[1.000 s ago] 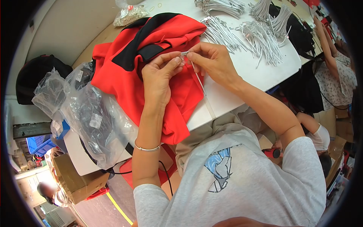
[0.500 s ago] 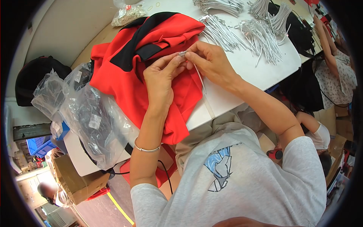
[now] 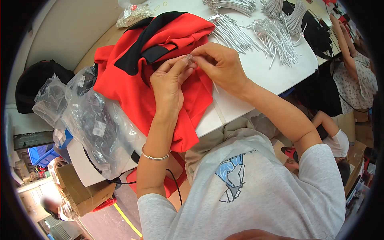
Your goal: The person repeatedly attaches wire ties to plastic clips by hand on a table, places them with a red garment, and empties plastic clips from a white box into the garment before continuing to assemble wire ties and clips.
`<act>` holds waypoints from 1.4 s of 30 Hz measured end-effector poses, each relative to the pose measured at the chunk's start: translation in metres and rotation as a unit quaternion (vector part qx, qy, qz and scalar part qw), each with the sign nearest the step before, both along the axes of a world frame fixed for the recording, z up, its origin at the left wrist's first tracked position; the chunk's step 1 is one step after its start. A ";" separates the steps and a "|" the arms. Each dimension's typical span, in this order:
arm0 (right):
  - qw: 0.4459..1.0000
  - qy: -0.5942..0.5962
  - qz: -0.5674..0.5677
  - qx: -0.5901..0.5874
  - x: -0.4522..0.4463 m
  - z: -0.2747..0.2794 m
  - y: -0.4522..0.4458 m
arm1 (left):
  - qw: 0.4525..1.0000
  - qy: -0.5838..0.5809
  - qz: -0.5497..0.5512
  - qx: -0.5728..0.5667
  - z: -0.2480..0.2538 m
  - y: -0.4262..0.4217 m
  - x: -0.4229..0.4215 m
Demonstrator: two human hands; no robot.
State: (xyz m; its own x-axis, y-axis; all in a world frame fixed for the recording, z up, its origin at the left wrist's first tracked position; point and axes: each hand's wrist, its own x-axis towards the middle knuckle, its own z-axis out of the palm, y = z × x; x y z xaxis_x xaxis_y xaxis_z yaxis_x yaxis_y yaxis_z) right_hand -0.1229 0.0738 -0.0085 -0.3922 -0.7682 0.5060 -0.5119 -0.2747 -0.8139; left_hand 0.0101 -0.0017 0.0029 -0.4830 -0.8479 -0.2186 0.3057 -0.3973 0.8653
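Biggest first: here's the red and black cloth, heaped over the tabletop. We judge it soft and floppy, best gathered by a thick fold. The bundles of white cords, towards the tabletop's right-hand corner, look light and bendy; we'd take one around its middle, since loose strands could tangle. A thin white cord peeks out under our right hand; whether it joins the small piece, we can't tell. That piece is up over the cloth, between our hands. Featherlight, we reckon, stiff and perhaps slippery, so we'd pinch it by its sides.

And the looks! The cloth is vivid red, banded black and deeply creased. The bundles are pale and slim, with shiny bits at their ends. The small piece gleams clear or silvery, its outline mostly hidden. Our left hand has it pinched between thumb and finger; our right hand's fingertips come in narrow beside it, but whether they grip, we cannot tell.
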 end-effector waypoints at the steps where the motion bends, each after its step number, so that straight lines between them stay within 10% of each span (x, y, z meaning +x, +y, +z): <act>1: 0.999 0.030 0.002 -0.022 -0.001 -0.003 -0.002 | 1.000 0.004 0.003 0.006 0.000 0.000 0.001; 36: 0.985 0.143 -0.081 -0.044 -0.014 -0.005 -0.001 | 0.985 -0.111 -0.054 -0.124 0.006 -0.004 0.007; 40: 0.952 0.164 -0.254 -0.042 -0.075 0.016 0.017 | 0.844 -0.368 -0.005 -0.390 0.022 -0.012 0.030; 42: 0.917 0.219 -0.332 -0.007 -0.121 0.015 0.039 | 0.631 -0.566 -0.030 -0.530 0.015 -0.019 0.037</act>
